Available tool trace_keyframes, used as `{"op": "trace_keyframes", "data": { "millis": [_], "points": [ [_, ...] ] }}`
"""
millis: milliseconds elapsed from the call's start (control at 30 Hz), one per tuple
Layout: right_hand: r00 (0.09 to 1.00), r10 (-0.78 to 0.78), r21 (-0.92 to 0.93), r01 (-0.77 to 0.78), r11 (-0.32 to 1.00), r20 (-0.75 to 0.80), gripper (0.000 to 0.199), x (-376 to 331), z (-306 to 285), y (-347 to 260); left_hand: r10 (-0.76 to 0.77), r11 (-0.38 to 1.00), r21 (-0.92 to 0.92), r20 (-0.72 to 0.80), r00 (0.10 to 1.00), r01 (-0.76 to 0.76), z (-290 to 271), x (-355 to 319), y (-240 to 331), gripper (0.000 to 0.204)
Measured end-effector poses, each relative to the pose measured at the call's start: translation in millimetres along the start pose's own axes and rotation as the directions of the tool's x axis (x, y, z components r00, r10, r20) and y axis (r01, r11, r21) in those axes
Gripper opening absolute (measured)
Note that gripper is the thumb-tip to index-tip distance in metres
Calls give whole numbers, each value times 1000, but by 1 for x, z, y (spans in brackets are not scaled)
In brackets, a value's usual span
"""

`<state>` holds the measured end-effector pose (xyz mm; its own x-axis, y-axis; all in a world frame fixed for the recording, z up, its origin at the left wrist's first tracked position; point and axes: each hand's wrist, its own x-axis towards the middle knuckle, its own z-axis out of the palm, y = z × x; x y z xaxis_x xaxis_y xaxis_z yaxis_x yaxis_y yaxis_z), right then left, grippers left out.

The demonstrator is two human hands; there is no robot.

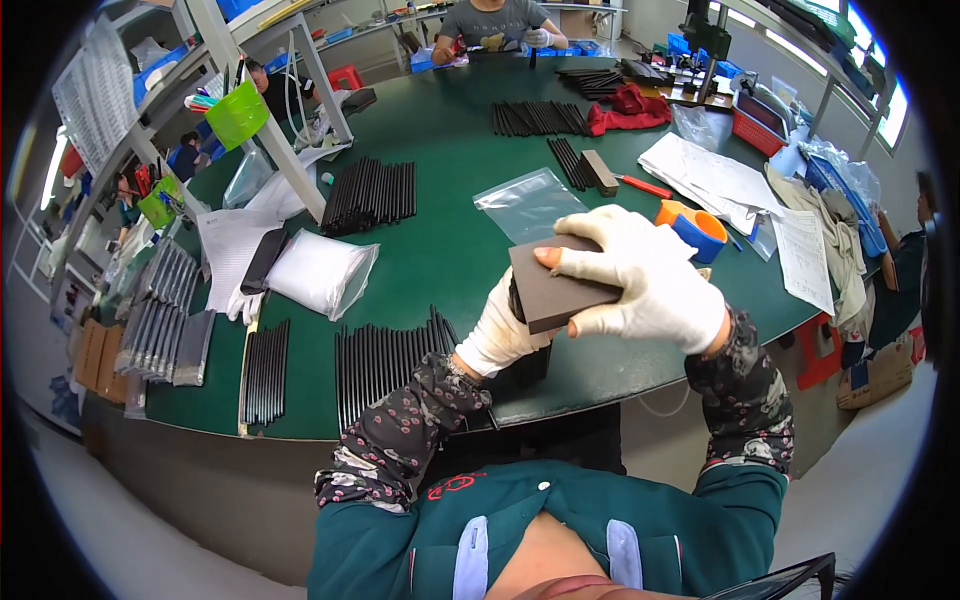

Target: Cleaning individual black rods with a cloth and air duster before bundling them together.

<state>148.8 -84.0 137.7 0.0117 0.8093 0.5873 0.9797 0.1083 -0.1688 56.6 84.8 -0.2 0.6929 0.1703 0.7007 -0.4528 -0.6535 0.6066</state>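
My right hand (645, 275), in a white glove with bare fingertips, grips a dark brown rectangular block (558, 292) over the table's near edge. Below and left of the block is my left hand (495, 332), also gloved, its fingers curled behind the block and mostly hidden. A dark edge shows beside that hand, but what it holds cannot be made out. Close by on the left lies a row of thin black rods (375, 362). Just beyond the hands a clear plastic bag (530, 203) lies flat on the green table (440, 250).
Orange and blue tape rolls (693, 230), a red-handled tool (643, 187) and a brownish block (600, 172) sit beyond my right hand. More black rods (372, 195) lie at left, near a white-filled bag (318, 272). A shelf post (280, 165) rises there. Across the table sits a person (495, 28).
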Motion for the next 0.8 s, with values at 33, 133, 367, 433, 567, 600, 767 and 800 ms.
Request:
{"op": "trace_keyframes", "data": {
  "millis": [33, 133, 367, 433, 567, 600, 767, 800],
  "points": [
    [999, 31, -100, -29, 995, 12, 57, 2, 1, 11, -172, 934, -300, 107, 979, 197, -5, 0, 8, 48],
    [974, 184, -402, -222, 888, -131, 51, 15, -4, 36, -294, 707, -584, 271, 917, 399, -14, 4, 16, 48],
    [981, 184, -442, -191, 876, -58, 52, 18, -2, 17, -353, 698, -566, 261, 899, 439, -13, 1, 20, 46],
    [978, 159, -410, -200, 890, -132, 51, 18, -3, 22, -324, 682, -612, 238, 916, 400, -12, 4, 18, 46],
    [991, 135, -277, -134, 951, -15, 51, 9, 6, 16, -272, 746, -550, 265, 925, 377, -14, 6, 13, 50],
    [975, 195, -434, -224, 873, -111, 50, 9, 5, 20, -282, 792, -484, 253, 926, 373, -15, 4, 12, 50],
    [820, 485, -361, -571, 738, -305, 54, -58, -4, 72, -330, 659, -620, 271, 904, 426, -15, 2, 15, 47],
    [772, 535, -386, -635, 669, -343, 55, -81, -2, 79, -328, 657, -625, 268, 906, 423, -14, 2, 16, 47]
  ]
}}
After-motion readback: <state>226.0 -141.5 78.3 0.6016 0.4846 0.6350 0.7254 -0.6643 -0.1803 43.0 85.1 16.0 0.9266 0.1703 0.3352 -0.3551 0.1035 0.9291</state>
